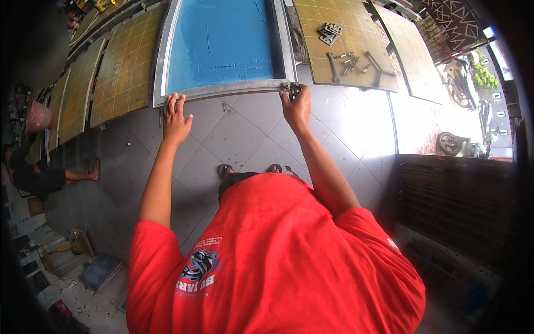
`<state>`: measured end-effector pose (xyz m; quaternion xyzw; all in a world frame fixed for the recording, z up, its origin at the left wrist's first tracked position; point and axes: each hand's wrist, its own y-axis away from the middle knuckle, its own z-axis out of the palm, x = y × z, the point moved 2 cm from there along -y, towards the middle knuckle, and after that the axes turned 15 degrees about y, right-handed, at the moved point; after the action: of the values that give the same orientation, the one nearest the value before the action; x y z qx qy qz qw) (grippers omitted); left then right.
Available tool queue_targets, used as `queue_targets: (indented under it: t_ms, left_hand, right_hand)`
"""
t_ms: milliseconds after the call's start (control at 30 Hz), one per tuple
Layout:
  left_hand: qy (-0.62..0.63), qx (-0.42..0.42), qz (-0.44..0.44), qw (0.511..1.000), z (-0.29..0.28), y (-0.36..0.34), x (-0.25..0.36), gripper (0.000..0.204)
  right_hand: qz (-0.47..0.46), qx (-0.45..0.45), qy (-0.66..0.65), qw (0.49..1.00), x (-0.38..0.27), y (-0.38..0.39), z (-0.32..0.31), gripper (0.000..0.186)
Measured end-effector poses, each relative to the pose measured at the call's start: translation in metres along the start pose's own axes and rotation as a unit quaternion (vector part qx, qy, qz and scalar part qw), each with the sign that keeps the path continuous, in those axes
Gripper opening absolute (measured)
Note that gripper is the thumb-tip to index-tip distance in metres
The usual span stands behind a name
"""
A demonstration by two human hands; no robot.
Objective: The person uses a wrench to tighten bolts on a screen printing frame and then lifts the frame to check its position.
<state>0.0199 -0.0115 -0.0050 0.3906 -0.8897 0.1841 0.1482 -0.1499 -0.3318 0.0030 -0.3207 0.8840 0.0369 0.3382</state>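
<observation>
A silk-screen frame (pixel 233 87) with silvery metal bars lies in front of me, its blue mesh (pixel 228 39) streaked in places. My left hand (pixel 177 119) rests its fingertips on the near-left corner, fingers stretched and thumb apart, holding nothing. At the near-right corner, my right hand (pixel 297 108) is closed on a small perforated metal bracket (pixel 291 88) against the frame. The fingers partly cover that bracket. More metal brackets (pixel 330 33) lie on the board to the right, beyond some loose bolts (pixel 351 63) and a T-shaped wrench (pixel 380 69).
Yellowish boards with grid lines stand left (pixel 125 67) and right (pixel 345 39) of the frame. Grey floor tiles (pixel 228 128) lie below. At the far left another person (pixel 41 175) sits near a reddish bucket (pixel 39 117). Parked motorbikes (pixel 459 142) show at the right, beyond a dark slatted panel (pixel 456 206).
</observation>
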Motion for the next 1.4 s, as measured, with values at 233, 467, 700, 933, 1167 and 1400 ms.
queue_targets:
  t_ms: [233,467,700,933,1167,1400]
  left_hand:
    - [0.012,0.011,0.0,1.0,0.004,-0.001,-0.002,0.065]
    - [0.013,0.012,0.013,1.0,0.004,0.0,-0.003,0.065]
    - [0.022,0.006,0.009,1.0,0.0,-0.002,0.004,0.066]
    - [0.013,0.018,0.027,0.999,0.002,0.0,0.0,0.067]
    - [0.02,0.011,0.016,1.0,0.0,0.0,0.004,0.068]
    - [0.006,0.024,0.024,0.999,0.003,-0.002,0.005,0.068]
  right_hand:
    - [0.012,0.025,0.027,0.999,0.015,-0.005,-0.019,0.056]
    - [-0.031,0.03,0.054,0.998,0.015,-0.015,-0.021,0.053]
    - [0.097,-0.155,-0.274,0.944,0.062,-0.052,0.003,0.035]
    - [0.131,-0.164,-0.425,0.881,0.053,-0.039,0.01,0.025]
    - [0.212,-0.137,-0.502,0.827,0.054,-0.037,0.023,0.022]
    - [0.199,-0.126,-0.376,0.896,0.04,-0.042,-0.002,0.018]
